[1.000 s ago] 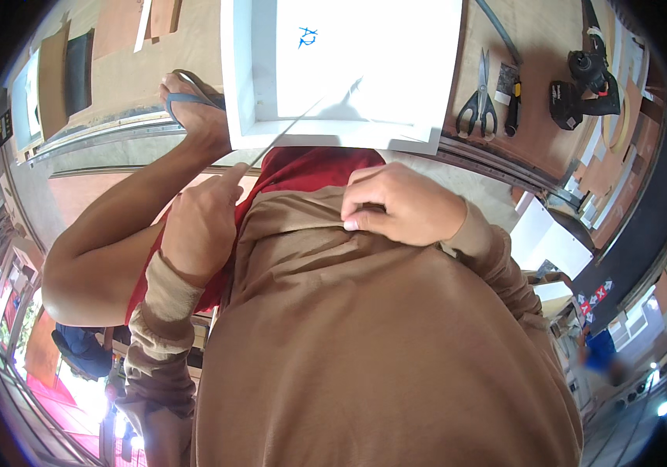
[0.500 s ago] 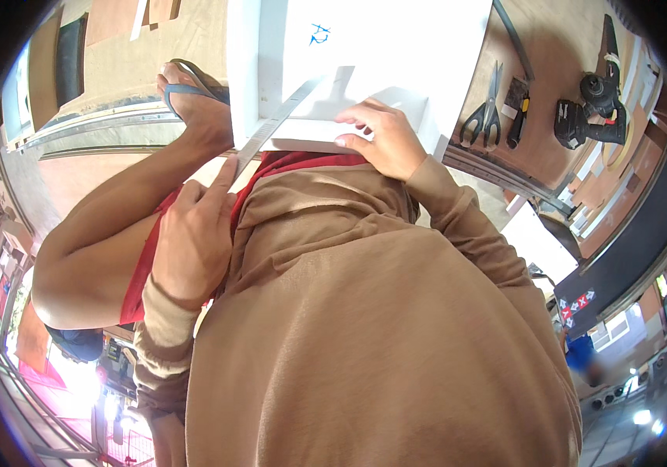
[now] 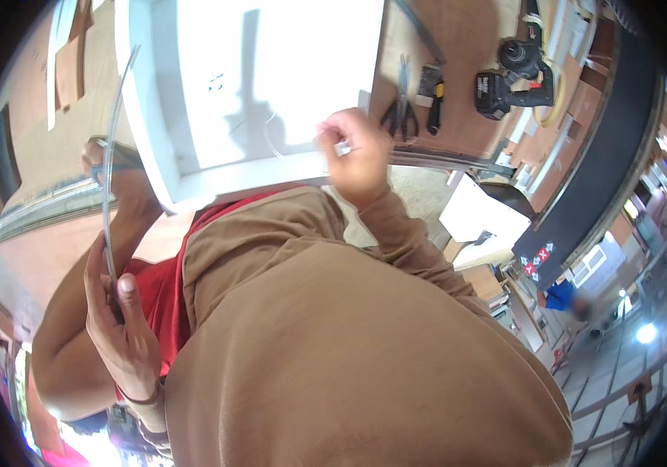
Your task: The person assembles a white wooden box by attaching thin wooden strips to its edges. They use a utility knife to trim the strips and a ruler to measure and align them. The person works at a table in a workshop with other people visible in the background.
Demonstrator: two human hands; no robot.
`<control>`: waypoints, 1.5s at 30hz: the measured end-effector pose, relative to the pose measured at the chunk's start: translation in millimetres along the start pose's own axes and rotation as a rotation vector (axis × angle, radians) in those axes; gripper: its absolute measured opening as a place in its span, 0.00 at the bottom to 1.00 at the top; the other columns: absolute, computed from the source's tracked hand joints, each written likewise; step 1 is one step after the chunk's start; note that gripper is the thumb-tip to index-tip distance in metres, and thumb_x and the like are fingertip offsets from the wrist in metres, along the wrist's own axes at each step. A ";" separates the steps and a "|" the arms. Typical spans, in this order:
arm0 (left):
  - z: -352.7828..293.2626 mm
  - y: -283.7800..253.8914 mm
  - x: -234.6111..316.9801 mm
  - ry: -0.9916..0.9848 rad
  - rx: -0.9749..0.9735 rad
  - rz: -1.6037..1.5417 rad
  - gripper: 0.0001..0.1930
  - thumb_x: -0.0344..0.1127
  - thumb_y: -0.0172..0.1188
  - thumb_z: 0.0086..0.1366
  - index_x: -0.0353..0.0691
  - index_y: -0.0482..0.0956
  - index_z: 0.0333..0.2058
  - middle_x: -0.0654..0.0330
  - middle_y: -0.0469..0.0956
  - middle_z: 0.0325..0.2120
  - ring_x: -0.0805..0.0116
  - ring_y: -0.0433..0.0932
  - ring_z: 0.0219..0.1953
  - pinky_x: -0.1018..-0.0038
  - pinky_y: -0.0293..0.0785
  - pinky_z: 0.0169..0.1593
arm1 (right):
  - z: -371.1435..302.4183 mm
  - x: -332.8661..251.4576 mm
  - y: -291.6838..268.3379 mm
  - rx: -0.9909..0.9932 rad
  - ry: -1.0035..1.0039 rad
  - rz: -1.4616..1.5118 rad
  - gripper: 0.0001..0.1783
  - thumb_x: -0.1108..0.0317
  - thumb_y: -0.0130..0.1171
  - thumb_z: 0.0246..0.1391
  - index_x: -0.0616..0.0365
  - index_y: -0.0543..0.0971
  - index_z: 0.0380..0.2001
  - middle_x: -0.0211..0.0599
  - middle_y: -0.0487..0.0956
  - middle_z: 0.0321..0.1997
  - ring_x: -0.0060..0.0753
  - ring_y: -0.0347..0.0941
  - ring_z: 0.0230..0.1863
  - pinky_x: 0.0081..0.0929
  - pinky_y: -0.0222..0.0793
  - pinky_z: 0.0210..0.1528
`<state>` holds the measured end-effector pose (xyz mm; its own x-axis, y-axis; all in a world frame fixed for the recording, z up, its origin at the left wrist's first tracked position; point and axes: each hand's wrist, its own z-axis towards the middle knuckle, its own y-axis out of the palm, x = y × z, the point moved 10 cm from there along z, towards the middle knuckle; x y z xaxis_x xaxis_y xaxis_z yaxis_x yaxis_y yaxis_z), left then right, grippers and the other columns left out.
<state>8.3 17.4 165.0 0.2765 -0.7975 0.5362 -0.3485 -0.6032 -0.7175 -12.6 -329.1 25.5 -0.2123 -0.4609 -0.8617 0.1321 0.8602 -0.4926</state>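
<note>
In my left hand (image 3: 121, 331) is a long, thin steel ruler (image 3: 107, 167), gripped near its lower end. The ruler stands up with a bend, turned almost edge-on, beside the left wall of a shallow white box (image 3: 286, 47). My right hand (image 3: 358, 159) hovers at the near right corner of the box, its fingers curled in and smeared by motion. Something small and whitish shows between those fingers, too blurred to name. A thin pale curl (image 3: 272, 138) shows against the box floor close by. Blue handwriting marks that floor.
Black scissors (image 3: 402, 113), a yellow-and-black utility knife (image 3: 434, 117) and a black cordless power tool (image 3: 516, 78) lie on the board at the right. My sandalled foot (image 3: 107, 162) is left of the box. A white panel (image 3: 483, 214) lies beyond my right arm.
My left hand has drawn the ruler out of the box to the left and tipped it up. My right hand has lifted off the near wall and curled. The whole view has swung rightward.
</note>
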 end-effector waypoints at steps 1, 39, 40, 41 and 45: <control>3.5 1.5 -1.3 -0.007 0.026 -0.036 0.22 0.38 0.52 0.80 0.36 0.73 0.67 0.59 0.81 0.39 0.72 0.69 0.33 0.76 0.67 0.39 | 3.4 27.8 -37.8 0.109 0.069 -0.188 0.03 0.74 0.66 0.58 0.60 0.81 0.33 0.39 0.81 0.30 0.37 0.80 0.31 0.32 0.76 0.35; 135.5 217.7 -25.4 0.282 -0.096 0.171 0.30 0.26 0.63 0.63 0.40 0.67 0.63 0.38 0.83 0.44 0.33 0.82 0.46 0.46 0.78 0.51 | -11.4 -20.3 -77.0 -0.743 0.027 -0.659 0.19 0.64 0.59 0.64 0.56 0.85 0.55 0.54 0.85 0.36 0.45 0.86 0.42 0.38 0.79 0.46; 136.2 224.5 -31.7 0.285 -0.089 0.157 0.30 0.26 0.63 0.63 0.40 0.67 0.63 0.38 0.83 0.44 0.32 0.82 0.46 0.46 0.78 0.51 | -14.4 -38.4 -53.4 -0.791 -0.194 -0.704 0.18 0.65 0.59 0.63 0.56 0.86 0.53 0.56 0.85 0.36 0.47 0.87 0.43 0.40 0.80 0.46; 139.0 231.1 -43.7 0.274 -0.069 0.161 0.31 0.25 0.62 0.63 0.44 0.66 0.65 0.38 0.83 0.44 0.32 0.82 0.46 0.46 0.78 0.51 | -11.6 -30.7 -31.5 -0.852 -0.166 -0.784 0.16 0.67 0.59 0.62 0.57 0.86 0.50 0.57 0.85 0.38 0.50 0.86 0.43 0.42 0.81 0.46; 139.2 240.3 -54.1 0.230 -0.042 0.146 0.29 0.24 0.58 0.64 0.46 0.68 0.63 0.39 0.82 0.45 0.32 0.82 0.46 0.45 0.79 0.51 | 5.7 24.5 26.7 -0.985 -0.144 -0.989 0.13 0.72 0.60 0.57 0.60 0.88 0.43 0.54 0.86 0.39 0.58 0.84 0.42 0.47 0.80 0.49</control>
<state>34.3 -82.8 -98.3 0.0118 -0.8548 0.5188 -0.4076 -0.4779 -0.7781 -8.8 -318.7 -9.5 0.2907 -0.9242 -0.2475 -0.7489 -0.0588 -0.6601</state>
